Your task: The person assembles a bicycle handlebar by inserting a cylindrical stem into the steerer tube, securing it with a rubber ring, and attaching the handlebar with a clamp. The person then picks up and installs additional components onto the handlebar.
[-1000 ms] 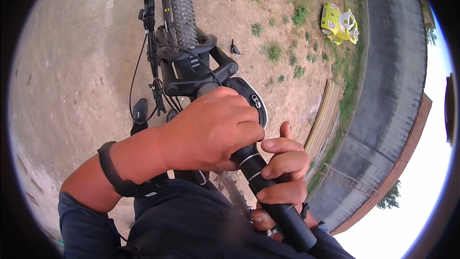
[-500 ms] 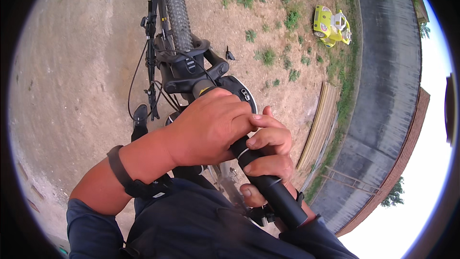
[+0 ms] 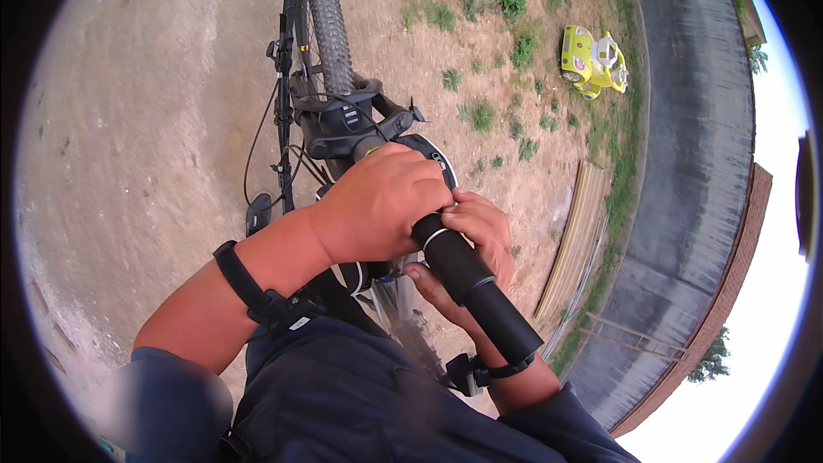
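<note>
My left hand point(image 3: 381, 201) is closed in a fist around the upper end of a thick black tube point(image 3: 484, 287), just below a grey shaft that rises from the bicycle's fork crown point(image 3: 351, 116). The tube has a thin silver ring near my fist, widens in the middle and points to the lower right. My right hand point(image 3: 480, 240) lies loosely behind the tube, its fingers along the far side and its thumb apart on the near side. The bicycle's knobbly front wheel point(image 3: 324, 30) stands beyond. Its handlebar point(image 3: 283, 111) hangs to the left on cables.
A black rounded part with a white edge point(image 3: 437, 159) sits beside my fists. Farther right lie a yellow toy car point(image 3: 593, 62), a stack of long boards point(image 3: 573, 236) and a dark wall point(image 3: 677, 171). My shoe point(image 3: 259, 213) rests on bare ground to the left of the bicycle.
My right hand's fingers, which were wrapped over the tube, have loosened and drawn back to its far side. The bicycle sits slightly lower in view; my left hand keeps its grip.
</note>
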`<state>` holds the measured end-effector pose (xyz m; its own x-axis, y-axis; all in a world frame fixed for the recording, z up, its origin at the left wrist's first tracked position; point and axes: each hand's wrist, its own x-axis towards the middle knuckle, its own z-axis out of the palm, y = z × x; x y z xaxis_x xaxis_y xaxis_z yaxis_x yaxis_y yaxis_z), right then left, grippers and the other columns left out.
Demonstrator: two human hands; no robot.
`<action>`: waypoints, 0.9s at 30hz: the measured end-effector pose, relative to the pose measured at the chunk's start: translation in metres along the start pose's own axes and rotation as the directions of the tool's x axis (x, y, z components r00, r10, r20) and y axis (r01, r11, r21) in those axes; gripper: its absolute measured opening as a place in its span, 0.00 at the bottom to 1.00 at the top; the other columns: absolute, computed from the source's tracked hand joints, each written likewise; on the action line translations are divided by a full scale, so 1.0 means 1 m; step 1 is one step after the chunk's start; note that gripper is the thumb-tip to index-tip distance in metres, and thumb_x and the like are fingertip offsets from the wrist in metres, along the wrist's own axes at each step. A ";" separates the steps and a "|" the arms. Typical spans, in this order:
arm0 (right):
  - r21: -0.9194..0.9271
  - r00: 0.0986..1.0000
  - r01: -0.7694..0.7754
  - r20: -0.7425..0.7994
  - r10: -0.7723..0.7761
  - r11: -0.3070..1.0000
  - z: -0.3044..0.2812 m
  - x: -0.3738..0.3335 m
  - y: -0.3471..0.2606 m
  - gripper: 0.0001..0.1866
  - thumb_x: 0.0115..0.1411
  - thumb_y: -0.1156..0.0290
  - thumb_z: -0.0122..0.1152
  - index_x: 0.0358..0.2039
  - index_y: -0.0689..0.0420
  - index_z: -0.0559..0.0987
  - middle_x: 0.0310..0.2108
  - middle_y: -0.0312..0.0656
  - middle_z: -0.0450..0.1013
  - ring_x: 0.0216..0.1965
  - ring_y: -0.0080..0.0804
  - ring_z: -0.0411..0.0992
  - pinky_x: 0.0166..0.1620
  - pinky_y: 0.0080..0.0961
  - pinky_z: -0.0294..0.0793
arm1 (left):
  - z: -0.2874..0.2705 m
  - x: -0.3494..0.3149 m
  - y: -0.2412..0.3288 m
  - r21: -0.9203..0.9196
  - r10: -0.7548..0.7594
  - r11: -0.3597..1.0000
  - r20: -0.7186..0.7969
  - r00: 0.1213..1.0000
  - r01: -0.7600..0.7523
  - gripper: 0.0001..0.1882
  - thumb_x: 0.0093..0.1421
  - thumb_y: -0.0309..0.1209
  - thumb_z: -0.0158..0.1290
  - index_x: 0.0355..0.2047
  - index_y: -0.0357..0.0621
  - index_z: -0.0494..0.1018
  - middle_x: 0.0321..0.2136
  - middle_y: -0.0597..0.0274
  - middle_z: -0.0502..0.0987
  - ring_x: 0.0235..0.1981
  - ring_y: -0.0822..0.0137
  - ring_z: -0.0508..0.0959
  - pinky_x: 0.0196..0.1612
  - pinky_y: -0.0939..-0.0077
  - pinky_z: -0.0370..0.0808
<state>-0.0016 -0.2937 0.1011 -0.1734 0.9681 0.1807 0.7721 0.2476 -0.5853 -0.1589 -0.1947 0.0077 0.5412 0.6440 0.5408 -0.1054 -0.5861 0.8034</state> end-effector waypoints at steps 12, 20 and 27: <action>0.064 1.000 -0.023 -0.003 0.024 0.998 0.007 -0.008 0.005 0.38 0.50 0.61 0.87 0.58 0.55 0.76 0.56 0.52 0.75 0.59 0.53 0.75 0.62 0.47 0.76 | 0.001 0.000 0.006 0.053 -0.063 0.997 -0.014 0.998 0.063 0.13 0.50 0.32 0.67 0.33 0.50 0.75 0.31 0.62 0.78 0.37 0.54 0.80 0.46 0.59 0.72; 0.061 0.996 0.088 -0.030 -0.087 0.994 0.003 -0.004 0.012 0.40 0.48 0.62 0.88 0.59 0.55 0.76 0.56 0.50 0.76 0.58 0.53 0.75 0.62 0.49 0.76 | 0.000 0.000 0.011 0.069 -0.104 0.992 0.022 0.994 0.102 0.13 0.50 0.31 0.68 0.34 0.49 0.75 0.32 0.63 0.79 0.36 0.54 0.80 0.47 0.60 0.73; 0.164 0.979 0.182 -0.125 -0.163 0.969 -0.004 0.009 0.011 0.36 0.43 0.56 0.88 0.52 0.53 0.83 0.49 0.42 0.79 0.56 0.50 0.76 0.60 0.44 0.75 | 0.000 0.002 0.018 0.128 -0.155 0.980 0.023 0.988 0.151 0.13 0.50 0.31 0.67 0.33 0.47 0.75 0.32 0.59 0.76 0.39 0.51 0.79 0.57 0.55 0.73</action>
<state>0.0080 -0.2827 0.0991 -0.2189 0.9024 0.3711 0.6164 0.4227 -0.6643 -0.1599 -0.2041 0.0227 0.5703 0.7153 0.4039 0.0846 -0.5402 0.8372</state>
